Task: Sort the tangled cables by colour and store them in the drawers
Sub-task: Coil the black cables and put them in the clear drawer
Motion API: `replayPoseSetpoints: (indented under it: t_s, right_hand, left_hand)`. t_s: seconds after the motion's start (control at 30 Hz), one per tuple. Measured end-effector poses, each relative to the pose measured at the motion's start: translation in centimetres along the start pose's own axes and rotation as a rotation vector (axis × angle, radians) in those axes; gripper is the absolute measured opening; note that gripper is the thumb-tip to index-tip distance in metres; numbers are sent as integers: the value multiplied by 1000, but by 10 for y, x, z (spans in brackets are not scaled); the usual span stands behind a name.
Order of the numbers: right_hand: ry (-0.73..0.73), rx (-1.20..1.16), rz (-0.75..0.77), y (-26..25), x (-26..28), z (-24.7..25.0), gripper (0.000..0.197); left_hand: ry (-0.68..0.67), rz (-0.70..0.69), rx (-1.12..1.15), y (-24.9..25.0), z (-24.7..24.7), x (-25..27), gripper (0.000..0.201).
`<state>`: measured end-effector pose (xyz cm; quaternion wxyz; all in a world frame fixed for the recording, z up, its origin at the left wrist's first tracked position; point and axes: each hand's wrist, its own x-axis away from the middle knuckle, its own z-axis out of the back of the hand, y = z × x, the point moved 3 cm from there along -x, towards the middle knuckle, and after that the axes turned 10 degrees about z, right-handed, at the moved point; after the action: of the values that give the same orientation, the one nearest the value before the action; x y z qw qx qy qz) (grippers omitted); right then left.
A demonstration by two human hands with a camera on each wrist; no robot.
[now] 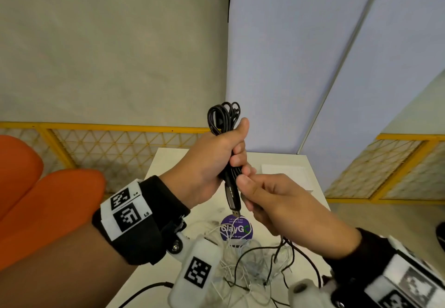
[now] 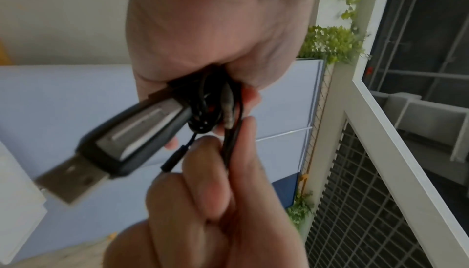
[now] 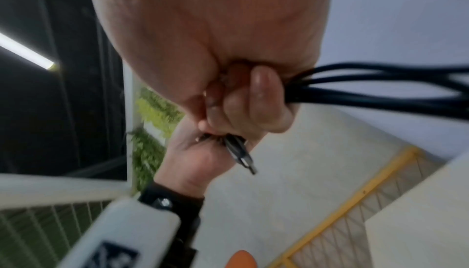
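The white desk is carrying a tangle of white and black cables beside a purple sticker. Above it, the left hand is gripping a coiled black cable bundle, fingers wrapped tight. The right hand is pinching a thin black cable just beside the bundle's hanging USB plug.

Left hand grips a coiled black cable upright above the surface, plug hanging down. Right hand pinches a strand beside the plug. Tangled white and black cables lie below.
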<state>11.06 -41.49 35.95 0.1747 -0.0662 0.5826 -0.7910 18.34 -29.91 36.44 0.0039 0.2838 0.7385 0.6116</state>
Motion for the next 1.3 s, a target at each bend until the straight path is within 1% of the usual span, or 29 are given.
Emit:
replayPoseSetpoints:
  t_s: [0.07,0.13,0.27,0.37,0.5,0.57,0.67,0.77,0.83,0.97,1.1,1.23,1.3]
  right_hand:
    - [14,154,100,4,1,-3,49]
    - [3,278,136,10,5,-4,48]
    - [-42,428,141,16,12,-2,49]
    - [-69,494,142,17,13,-1,48]
    - [-104,576,130,22,16,1,46]
    - [-133,609,106,27,19,4,48]
    - [-202,638,52,33,23,10,52]
    - [-266,603,4,31,26,16,53]
    - [-296,579,-26,28,29,22,54]
    - [-350,562,-87,18,32,34,56]
    - [-370,558,-151,10,35,48,52]
    - [-366,572,-212,5,39,65,51]
    - [-366,586,-216,3,40,72,51]
  left_hand:
    - [-47,27,61,-1,-1,0,52]
    - [-78,74,98,-5,0,1,51]
    - [-123,136,147,-6,3,0,51]
    - [-157,174,154,-5,4,0,50]
    - [-172,184,137,-3,6,-1,51]
    - [-162,158,37,-2,9,0,53]
    - [-150,87,-220,-5,7,4,51]
    - [-137,35,-440,-9,6,5,47]
    - [-163,44,-519,-12,7,6,45]
    - [-160,30,-749,-15,4,11,55]
    - [-189,19,-931,-19,3,15,59]
    - [-143,31,-1102,-28,9,16,57]
    - [-123,49,-1160,-31,11,17,60]
